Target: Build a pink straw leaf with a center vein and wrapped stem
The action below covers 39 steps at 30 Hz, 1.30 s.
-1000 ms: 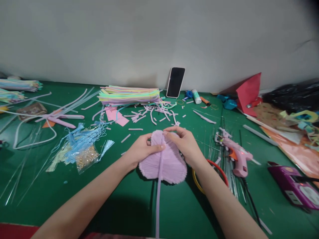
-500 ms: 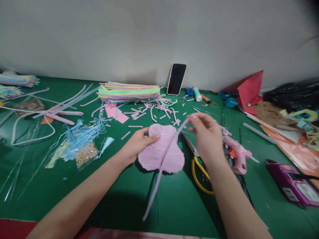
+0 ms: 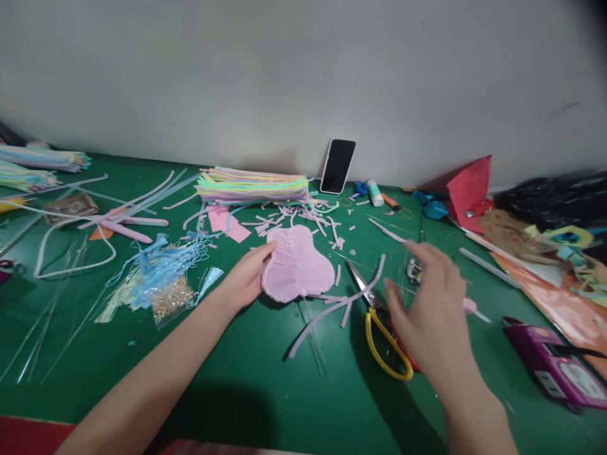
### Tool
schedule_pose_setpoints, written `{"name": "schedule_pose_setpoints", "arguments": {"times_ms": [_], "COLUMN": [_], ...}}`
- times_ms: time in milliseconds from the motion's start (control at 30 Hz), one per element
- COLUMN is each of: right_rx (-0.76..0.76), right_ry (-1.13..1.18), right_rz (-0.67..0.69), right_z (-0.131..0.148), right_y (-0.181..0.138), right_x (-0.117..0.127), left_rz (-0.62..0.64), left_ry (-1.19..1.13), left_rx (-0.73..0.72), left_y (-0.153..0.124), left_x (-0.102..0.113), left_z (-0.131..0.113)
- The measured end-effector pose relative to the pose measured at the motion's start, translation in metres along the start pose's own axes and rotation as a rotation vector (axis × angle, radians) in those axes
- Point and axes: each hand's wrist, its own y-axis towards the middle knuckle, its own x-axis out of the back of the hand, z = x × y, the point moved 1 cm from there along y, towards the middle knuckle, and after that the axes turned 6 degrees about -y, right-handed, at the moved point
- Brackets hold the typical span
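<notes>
We count 1 lilac panel [image 3: 298,268], 1 yellow-handled scissors [image 3: 374,311], 1 phone [image 3: 338,166] | panel lobed, ribbed, frilly-edged | left hand [image 3: 249,277] grips its side | right hand [image 3: 432,306] spread wide, empty

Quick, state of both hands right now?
Left hand: closed on the edge of the lilac fuzzy piece.
Right hand: open, no held item visible, near the scissors.

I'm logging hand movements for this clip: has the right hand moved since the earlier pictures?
Yes. Judged against the propped phone, the right hand has moved rightward and nearer the wearer, away from the lilac piece.
</notes>
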Motion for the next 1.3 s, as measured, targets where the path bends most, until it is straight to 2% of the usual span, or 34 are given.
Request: {"name": "schedule_pose_setpoints", "arguments": {"times_ms": [100, 167, 267, 467, 567, 700, 800, 933, 1133, 1300], "right_rx": [0.319, 0.396, 0.392, 0.233, 0.229, 0.271, 0.239, 0.178, 0.194, 0.123], "right_ry": [0.165, 0.246, 0.301, 0.336, 0.391, 0.350, 0.264, 0.270, 0.227, 0.254], "right_rz": [0.260, 0.371, 0.423, 0.534, 0.506, 0.292, 0.156, 0.246, 0.360, 0.471], "right_z": [0.024, 0.034, 0.036, 0.032, 0.037, 0.039, 0.037, 0.039, 0.050, 0.055], "right_y": [-0.023, -0.034, -0.037, -0.029, -0.029, -0.025, -0.018, -0.013, -0.016, -0.013], "right_x": [-0.004, -0.012, -0.025, -0.033, -0.031, -0.029, -0.028, -0.030, -0.032, -0.032], "left_rz": [-0.002, -0.008, -0.015, 0.000, 0.008, -0.007, -0.012, -0.006, 0.003, 0.040], "left_ry": [-0.009, -0.013, -0.019, -0.047, -0.065, -0.072, -0.063, -0.041, -0.014, -0.008], "left_rx": [-0.003, 0.001, 0.008, -0.017, -0.040, -0.052, -0.033, -0.008, 0.003, -0.022], "left_y": [0.000, 0.000, -0.003, -0.003, -0.003, -0.005, -0.007, -0.011, -0.021, -0.026], "left_x": [0.000, -0.001, -0.003, -0.003, -0.003, -0.005, -0.006, -0.009, -0.016, -0.018], "left_z": [0.000, -0.001, -0.001, -0.002, -0.003, -0.004, -0.004, -0.005, -0.007, -0.011]}}
